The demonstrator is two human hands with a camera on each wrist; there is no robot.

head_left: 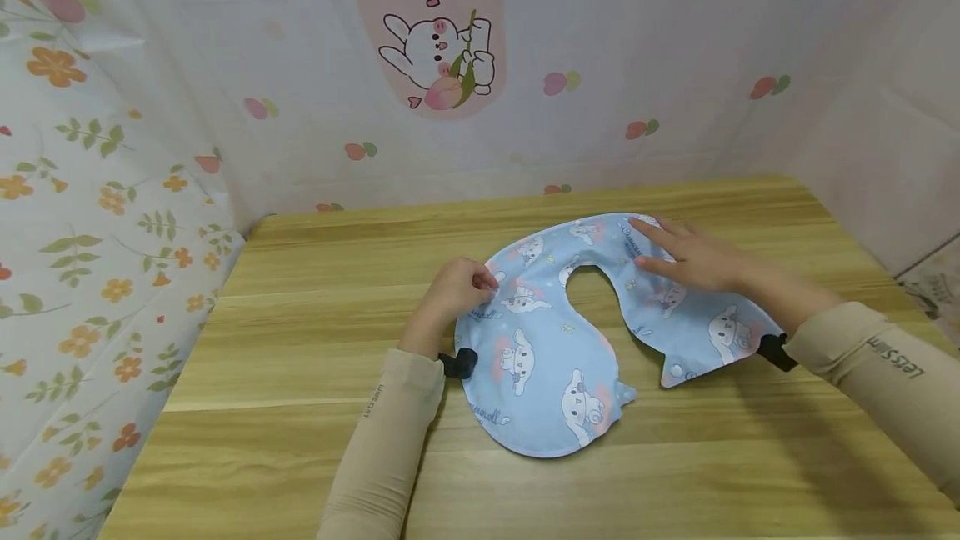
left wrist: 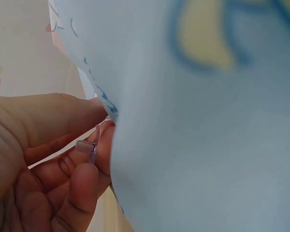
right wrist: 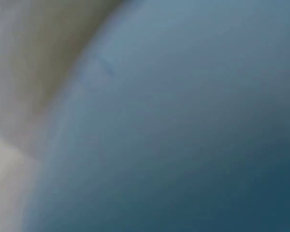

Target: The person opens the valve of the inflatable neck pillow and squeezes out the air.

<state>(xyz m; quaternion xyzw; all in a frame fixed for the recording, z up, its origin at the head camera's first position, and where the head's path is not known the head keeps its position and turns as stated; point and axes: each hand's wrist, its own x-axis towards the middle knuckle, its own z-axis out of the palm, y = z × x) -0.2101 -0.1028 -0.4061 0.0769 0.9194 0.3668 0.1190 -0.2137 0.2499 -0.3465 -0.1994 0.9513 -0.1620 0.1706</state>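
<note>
A light blue U-shaped neck pillow (head_left: pixel 551 357), printed with white long-eared characters, lies on the wooden table with its two ends toward me. At its left outer edge, my left hand (head_left: pixel 459 290) pinches the pillow's border between thumb and fingers. The left wrist view shows a small clear plastic valve (left wrist: pixel 89 146) among those fingers, beside the blue fabric (left wrist: pixel 198 145). My right hand (head_left: pixel 693 255) rests with spread fingers on the pillow's upper right curve. Only blurred blue fabric (right wrist: pixel 174 121) fills most of the right wrist view; the right hand's fingers are hidden there.
The table (head_left: pixel 315 332) has light wood grain. A floral cloth (head_left: pixel 97 273) hangs along the left, and a white printed curtain (head_left: pixel 600 40) stands behind the table's back edge. Black wrist cameras sit at the left wrist (head_left: pixel 459 363) and right wrist (head_left: pixel 776 352), close against the pillow.
</note>
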